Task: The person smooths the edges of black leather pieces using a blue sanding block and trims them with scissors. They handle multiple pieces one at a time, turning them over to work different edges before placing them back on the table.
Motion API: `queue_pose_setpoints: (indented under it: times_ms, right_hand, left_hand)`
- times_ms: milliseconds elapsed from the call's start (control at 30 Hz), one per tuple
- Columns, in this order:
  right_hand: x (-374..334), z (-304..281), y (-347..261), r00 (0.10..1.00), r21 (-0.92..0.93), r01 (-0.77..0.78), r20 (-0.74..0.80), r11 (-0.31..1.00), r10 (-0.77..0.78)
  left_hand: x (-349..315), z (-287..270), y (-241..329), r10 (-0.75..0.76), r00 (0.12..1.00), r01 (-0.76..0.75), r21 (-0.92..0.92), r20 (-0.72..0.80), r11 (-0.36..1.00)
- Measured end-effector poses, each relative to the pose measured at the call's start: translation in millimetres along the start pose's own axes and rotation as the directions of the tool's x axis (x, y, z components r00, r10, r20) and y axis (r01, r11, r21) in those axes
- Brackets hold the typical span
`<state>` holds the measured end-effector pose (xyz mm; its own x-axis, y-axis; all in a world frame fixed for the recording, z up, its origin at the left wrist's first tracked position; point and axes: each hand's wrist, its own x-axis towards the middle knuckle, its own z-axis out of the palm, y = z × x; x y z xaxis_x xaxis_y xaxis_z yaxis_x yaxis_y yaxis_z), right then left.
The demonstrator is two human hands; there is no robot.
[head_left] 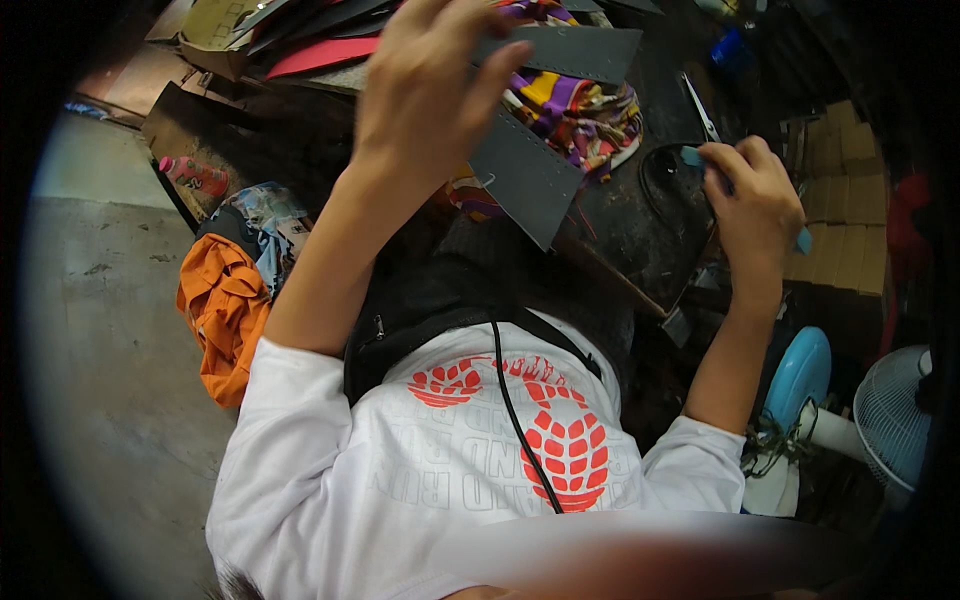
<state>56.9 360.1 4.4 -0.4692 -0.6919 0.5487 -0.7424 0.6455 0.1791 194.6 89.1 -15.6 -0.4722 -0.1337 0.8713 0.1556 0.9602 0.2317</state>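
Note:
My left hand (425, 85) is raised over the far side of the worktop, slightly blurred, its thumb held apart from the fingers. Some fingertips run past the upper edge, and no held thing shows in it. Just right of it, a dark grey flat panel (585, 52) with small holes along its edge lies on a multicoloured cloth (575, 115). A second dark grey panel (525, 180) is nearer to me. My right hand (755, 195) is closed around a slim teal-ended object (692, 156), whose middle the fingers hide. Scissors (703, 110) lie beyond that hand.
Stacked dark and red sheets (325, 55) are at the far left. Orange cloth (225, 310) and a pink-capped bottle (195, 175) are on the left. Tan blocks (845, 200), a white fan (895, 415) and a blue round stool seat (800, 375) stand right.

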Motion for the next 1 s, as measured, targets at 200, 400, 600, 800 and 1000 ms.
queue_pose_setpoints:
  times_ms: [200, 400, 600, 800, 1000]
  right_hand:
    - [7, 0, -4, 0.974, 0.351, -0.182, -0.062, 0.918, 0.216]
    - [17, 14, -4, 0.920, 0.479, -0.374, 0.084, 0.794, 0.383]
    - [51, 25, -6, 0.981, 0.633, -0.135, -0.022, 0.762, 0.192]
    - [82, 39, -15, 0.983, 0.579, -0.045, -0.118, 0.814, 0.138]
    - [82, 41, -22, 0.995, 0.593, -0.017, -0.071, 0.805, 0.073]
  left_hand:
    - [42, 119, -14, -0.036, 0.965, 0.021, 0.060, 0.258, 0.998]
    - [30, 157, -37, -0.281, 0.813, 0.512, -0.396, 0.510, 0.762]
    - [32, 146, -38, -0.229, 0.815, 0.569, -0.658, 0.533, 0.493]
    - [34, 134, -30, -0.301, 0.764, 0.645, -0.697, 0.571, 0.313]
    - [37, 129, -28, -0.303, 0.739, 0.666, -0.719, 0.602, 0.197]
